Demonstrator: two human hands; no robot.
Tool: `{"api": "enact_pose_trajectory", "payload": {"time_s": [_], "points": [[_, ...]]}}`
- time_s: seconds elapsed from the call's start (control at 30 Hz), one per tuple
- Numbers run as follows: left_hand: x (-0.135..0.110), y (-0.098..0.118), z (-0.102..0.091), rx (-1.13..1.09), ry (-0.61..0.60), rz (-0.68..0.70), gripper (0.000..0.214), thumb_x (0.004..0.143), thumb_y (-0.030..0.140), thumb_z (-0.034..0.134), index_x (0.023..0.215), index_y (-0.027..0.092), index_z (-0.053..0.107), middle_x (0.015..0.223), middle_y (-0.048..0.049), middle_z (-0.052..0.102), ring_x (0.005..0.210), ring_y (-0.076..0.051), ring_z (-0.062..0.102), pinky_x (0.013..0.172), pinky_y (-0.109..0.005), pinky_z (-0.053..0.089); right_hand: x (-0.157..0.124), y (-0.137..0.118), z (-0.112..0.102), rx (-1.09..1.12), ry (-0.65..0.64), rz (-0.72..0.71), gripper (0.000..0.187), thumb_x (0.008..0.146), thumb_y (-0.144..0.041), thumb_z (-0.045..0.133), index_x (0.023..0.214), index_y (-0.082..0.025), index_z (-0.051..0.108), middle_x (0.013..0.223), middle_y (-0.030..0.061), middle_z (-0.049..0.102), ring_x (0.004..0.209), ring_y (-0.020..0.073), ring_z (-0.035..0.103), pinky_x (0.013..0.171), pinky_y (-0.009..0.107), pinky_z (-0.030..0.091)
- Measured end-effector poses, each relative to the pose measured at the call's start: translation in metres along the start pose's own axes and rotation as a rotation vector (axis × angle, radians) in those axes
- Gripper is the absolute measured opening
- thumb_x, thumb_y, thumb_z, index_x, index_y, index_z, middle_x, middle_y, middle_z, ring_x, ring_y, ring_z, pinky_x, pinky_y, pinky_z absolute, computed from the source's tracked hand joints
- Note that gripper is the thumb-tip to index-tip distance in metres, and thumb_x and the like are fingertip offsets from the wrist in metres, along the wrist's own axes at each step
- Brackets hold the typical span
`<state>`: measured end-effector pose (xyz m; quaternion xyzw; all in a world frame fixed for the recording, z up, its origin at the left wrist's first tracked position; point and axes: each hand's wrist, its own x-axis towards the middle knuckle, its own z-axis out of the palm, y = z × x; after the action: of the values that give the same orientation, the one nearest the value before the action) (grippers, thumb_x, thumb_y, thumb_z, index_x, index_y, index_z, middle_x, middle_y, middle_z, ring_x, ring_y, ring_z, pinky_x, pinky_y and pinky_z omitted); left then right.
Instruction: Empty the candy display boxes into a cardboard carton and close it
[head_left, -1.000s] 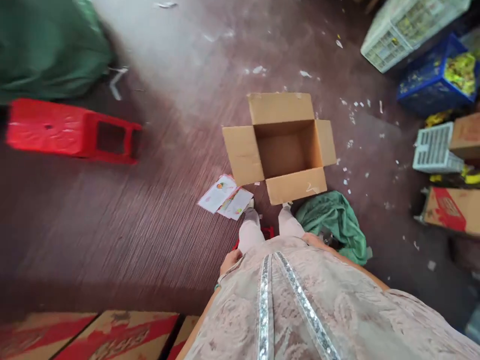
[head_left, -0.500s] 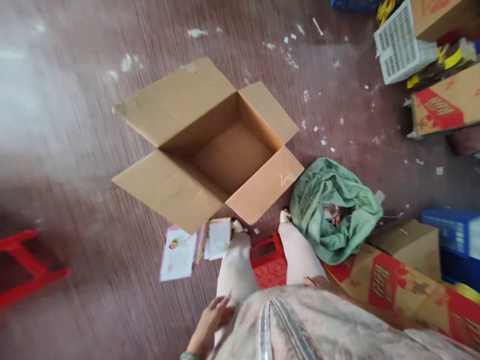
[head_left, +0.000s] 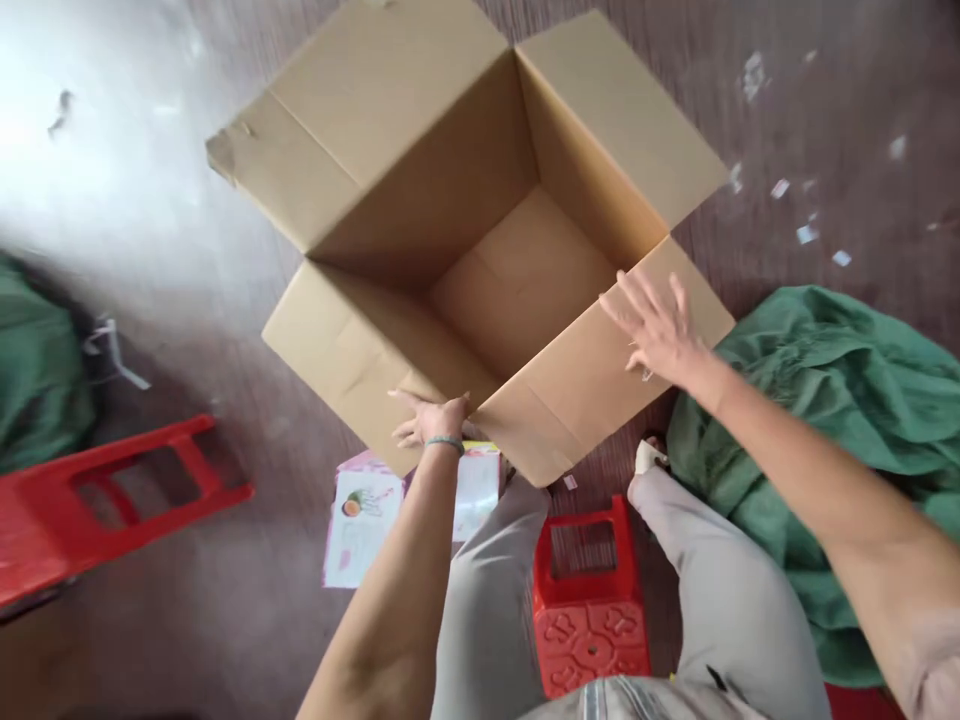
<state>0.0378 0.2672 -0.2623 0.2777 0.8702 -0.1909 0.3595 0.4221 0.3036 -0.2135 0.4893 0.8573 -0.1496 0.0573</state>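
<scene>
An open cardboard box [head_left: 525,280] stands on the floor in front of me, its flaps folded outward and its bare bottom showing. My left hand [head_left: 431,418] lies with fingers spread on the near-left flap [head_left: 337,360], beside the box's near corner. On the near-right flap [head_left: 570,390], close to the fold, rests my right hand [head_left: 656,325], fingers stretched apart. Neither hand is wrapped round anything. Partly under my left forearm are printed booklets [head_left: 364,510] on the floor.
A red plastic stool [head_left: 592,640] stands between my legs. To the right lies a green cloth sack [head_left: 847,400]. Another red stool [head_left: 45,520] and green cloth [head_left: 37,370] are at the left. Paper scraps [head_left: 806,234] dot the floor.
Both hands have reached forward from beside my legs onto the box's near flaps. My view has moved lower and closer, so the box looks larger.
</scene>
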Motion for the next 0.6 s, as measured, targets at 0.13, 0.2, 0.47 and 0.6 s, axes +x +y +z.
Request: {"api": "enact_pose_trajectory", "payload": {"time_s": [0.13, 0.2, 0.47, 0.6], "points": [[0.002, -0.007, 0.010, -0.262, 0.180, -0.114, 0.127, 0.088, 0.053, 0.080, 0.178, 0.025, -0.007, 0.181, -0.0279, 0.013, 0.166, -0.059, 0.009, 0.131, -0.068, 0.027, 0.085, 0.046, 0.050, -0.047, -0.090, -0.125, 0.094, 0.099, -0.065, 0.078, 0.171, -0.018, 0.040, 0.160, 0.0171, 0.056, 0.161, 0.0460, 0.037, 0.129, 0.078, 0.019], [-0.002, -0.005, 0.015, -0.327, 0.221, -0.085, 0.128, 0.087, 0.048, 0.084, 0.178, 0.022, -0.002, 0.181, -0.0312, 0.006, 0.165, -0.063, 0.003, 0.129, -0.073, 0.024, 0.105, 0.064, 0.083, -0.074, -0.094, -0.100, 0.077, 0.106, -0.075, 0.059, 0.157, -0.017, 0.059, 0.154, 0.0135, 0.060, 0.153, 0.0439, 0.047, 0.125, 0.069, 0.032], [-0.022, 0.018, 0.028, -0.327, 0.354, 0.047, 0.114, 0.095, 0.046, 0.076, 0.180, 0.024, 0.005, 0.185, -0.0276, 0.002, 0.167, -0.061, 0.000, 0.121, -0.090, 0.024, 0.107, 0.111, 0.116, -0.156, 0.001, -0.119, 0.105, 0.107, -0.083, 0.007, 0.128, -0.010, 0.079, 0.151, 0.0157, 0.063, 0.138, 0.0375, 0.058, 0.106, 0.057, 0.037], [0.011, 0.018, 0.024, -0.192, 0.298, 0.200, 0.098, 0.098, 0.044, 0.069, 0.179, 0.016, 0.021, 0.172, -0.0290, 0.042, 0.161, -0.051, 0.038, 0.122, -0.068, 0.043, 0.070, 0.081, 0.087, -0.125, -0.032, -0.136, 0.090, 0.094, -0.097, 0.050, 0.118, -0.016, 0.080, 0.136, 0.0147, 0.071, 0.125, 0.0336, 0.065, 0.106, 0.051, 0.044]]}}
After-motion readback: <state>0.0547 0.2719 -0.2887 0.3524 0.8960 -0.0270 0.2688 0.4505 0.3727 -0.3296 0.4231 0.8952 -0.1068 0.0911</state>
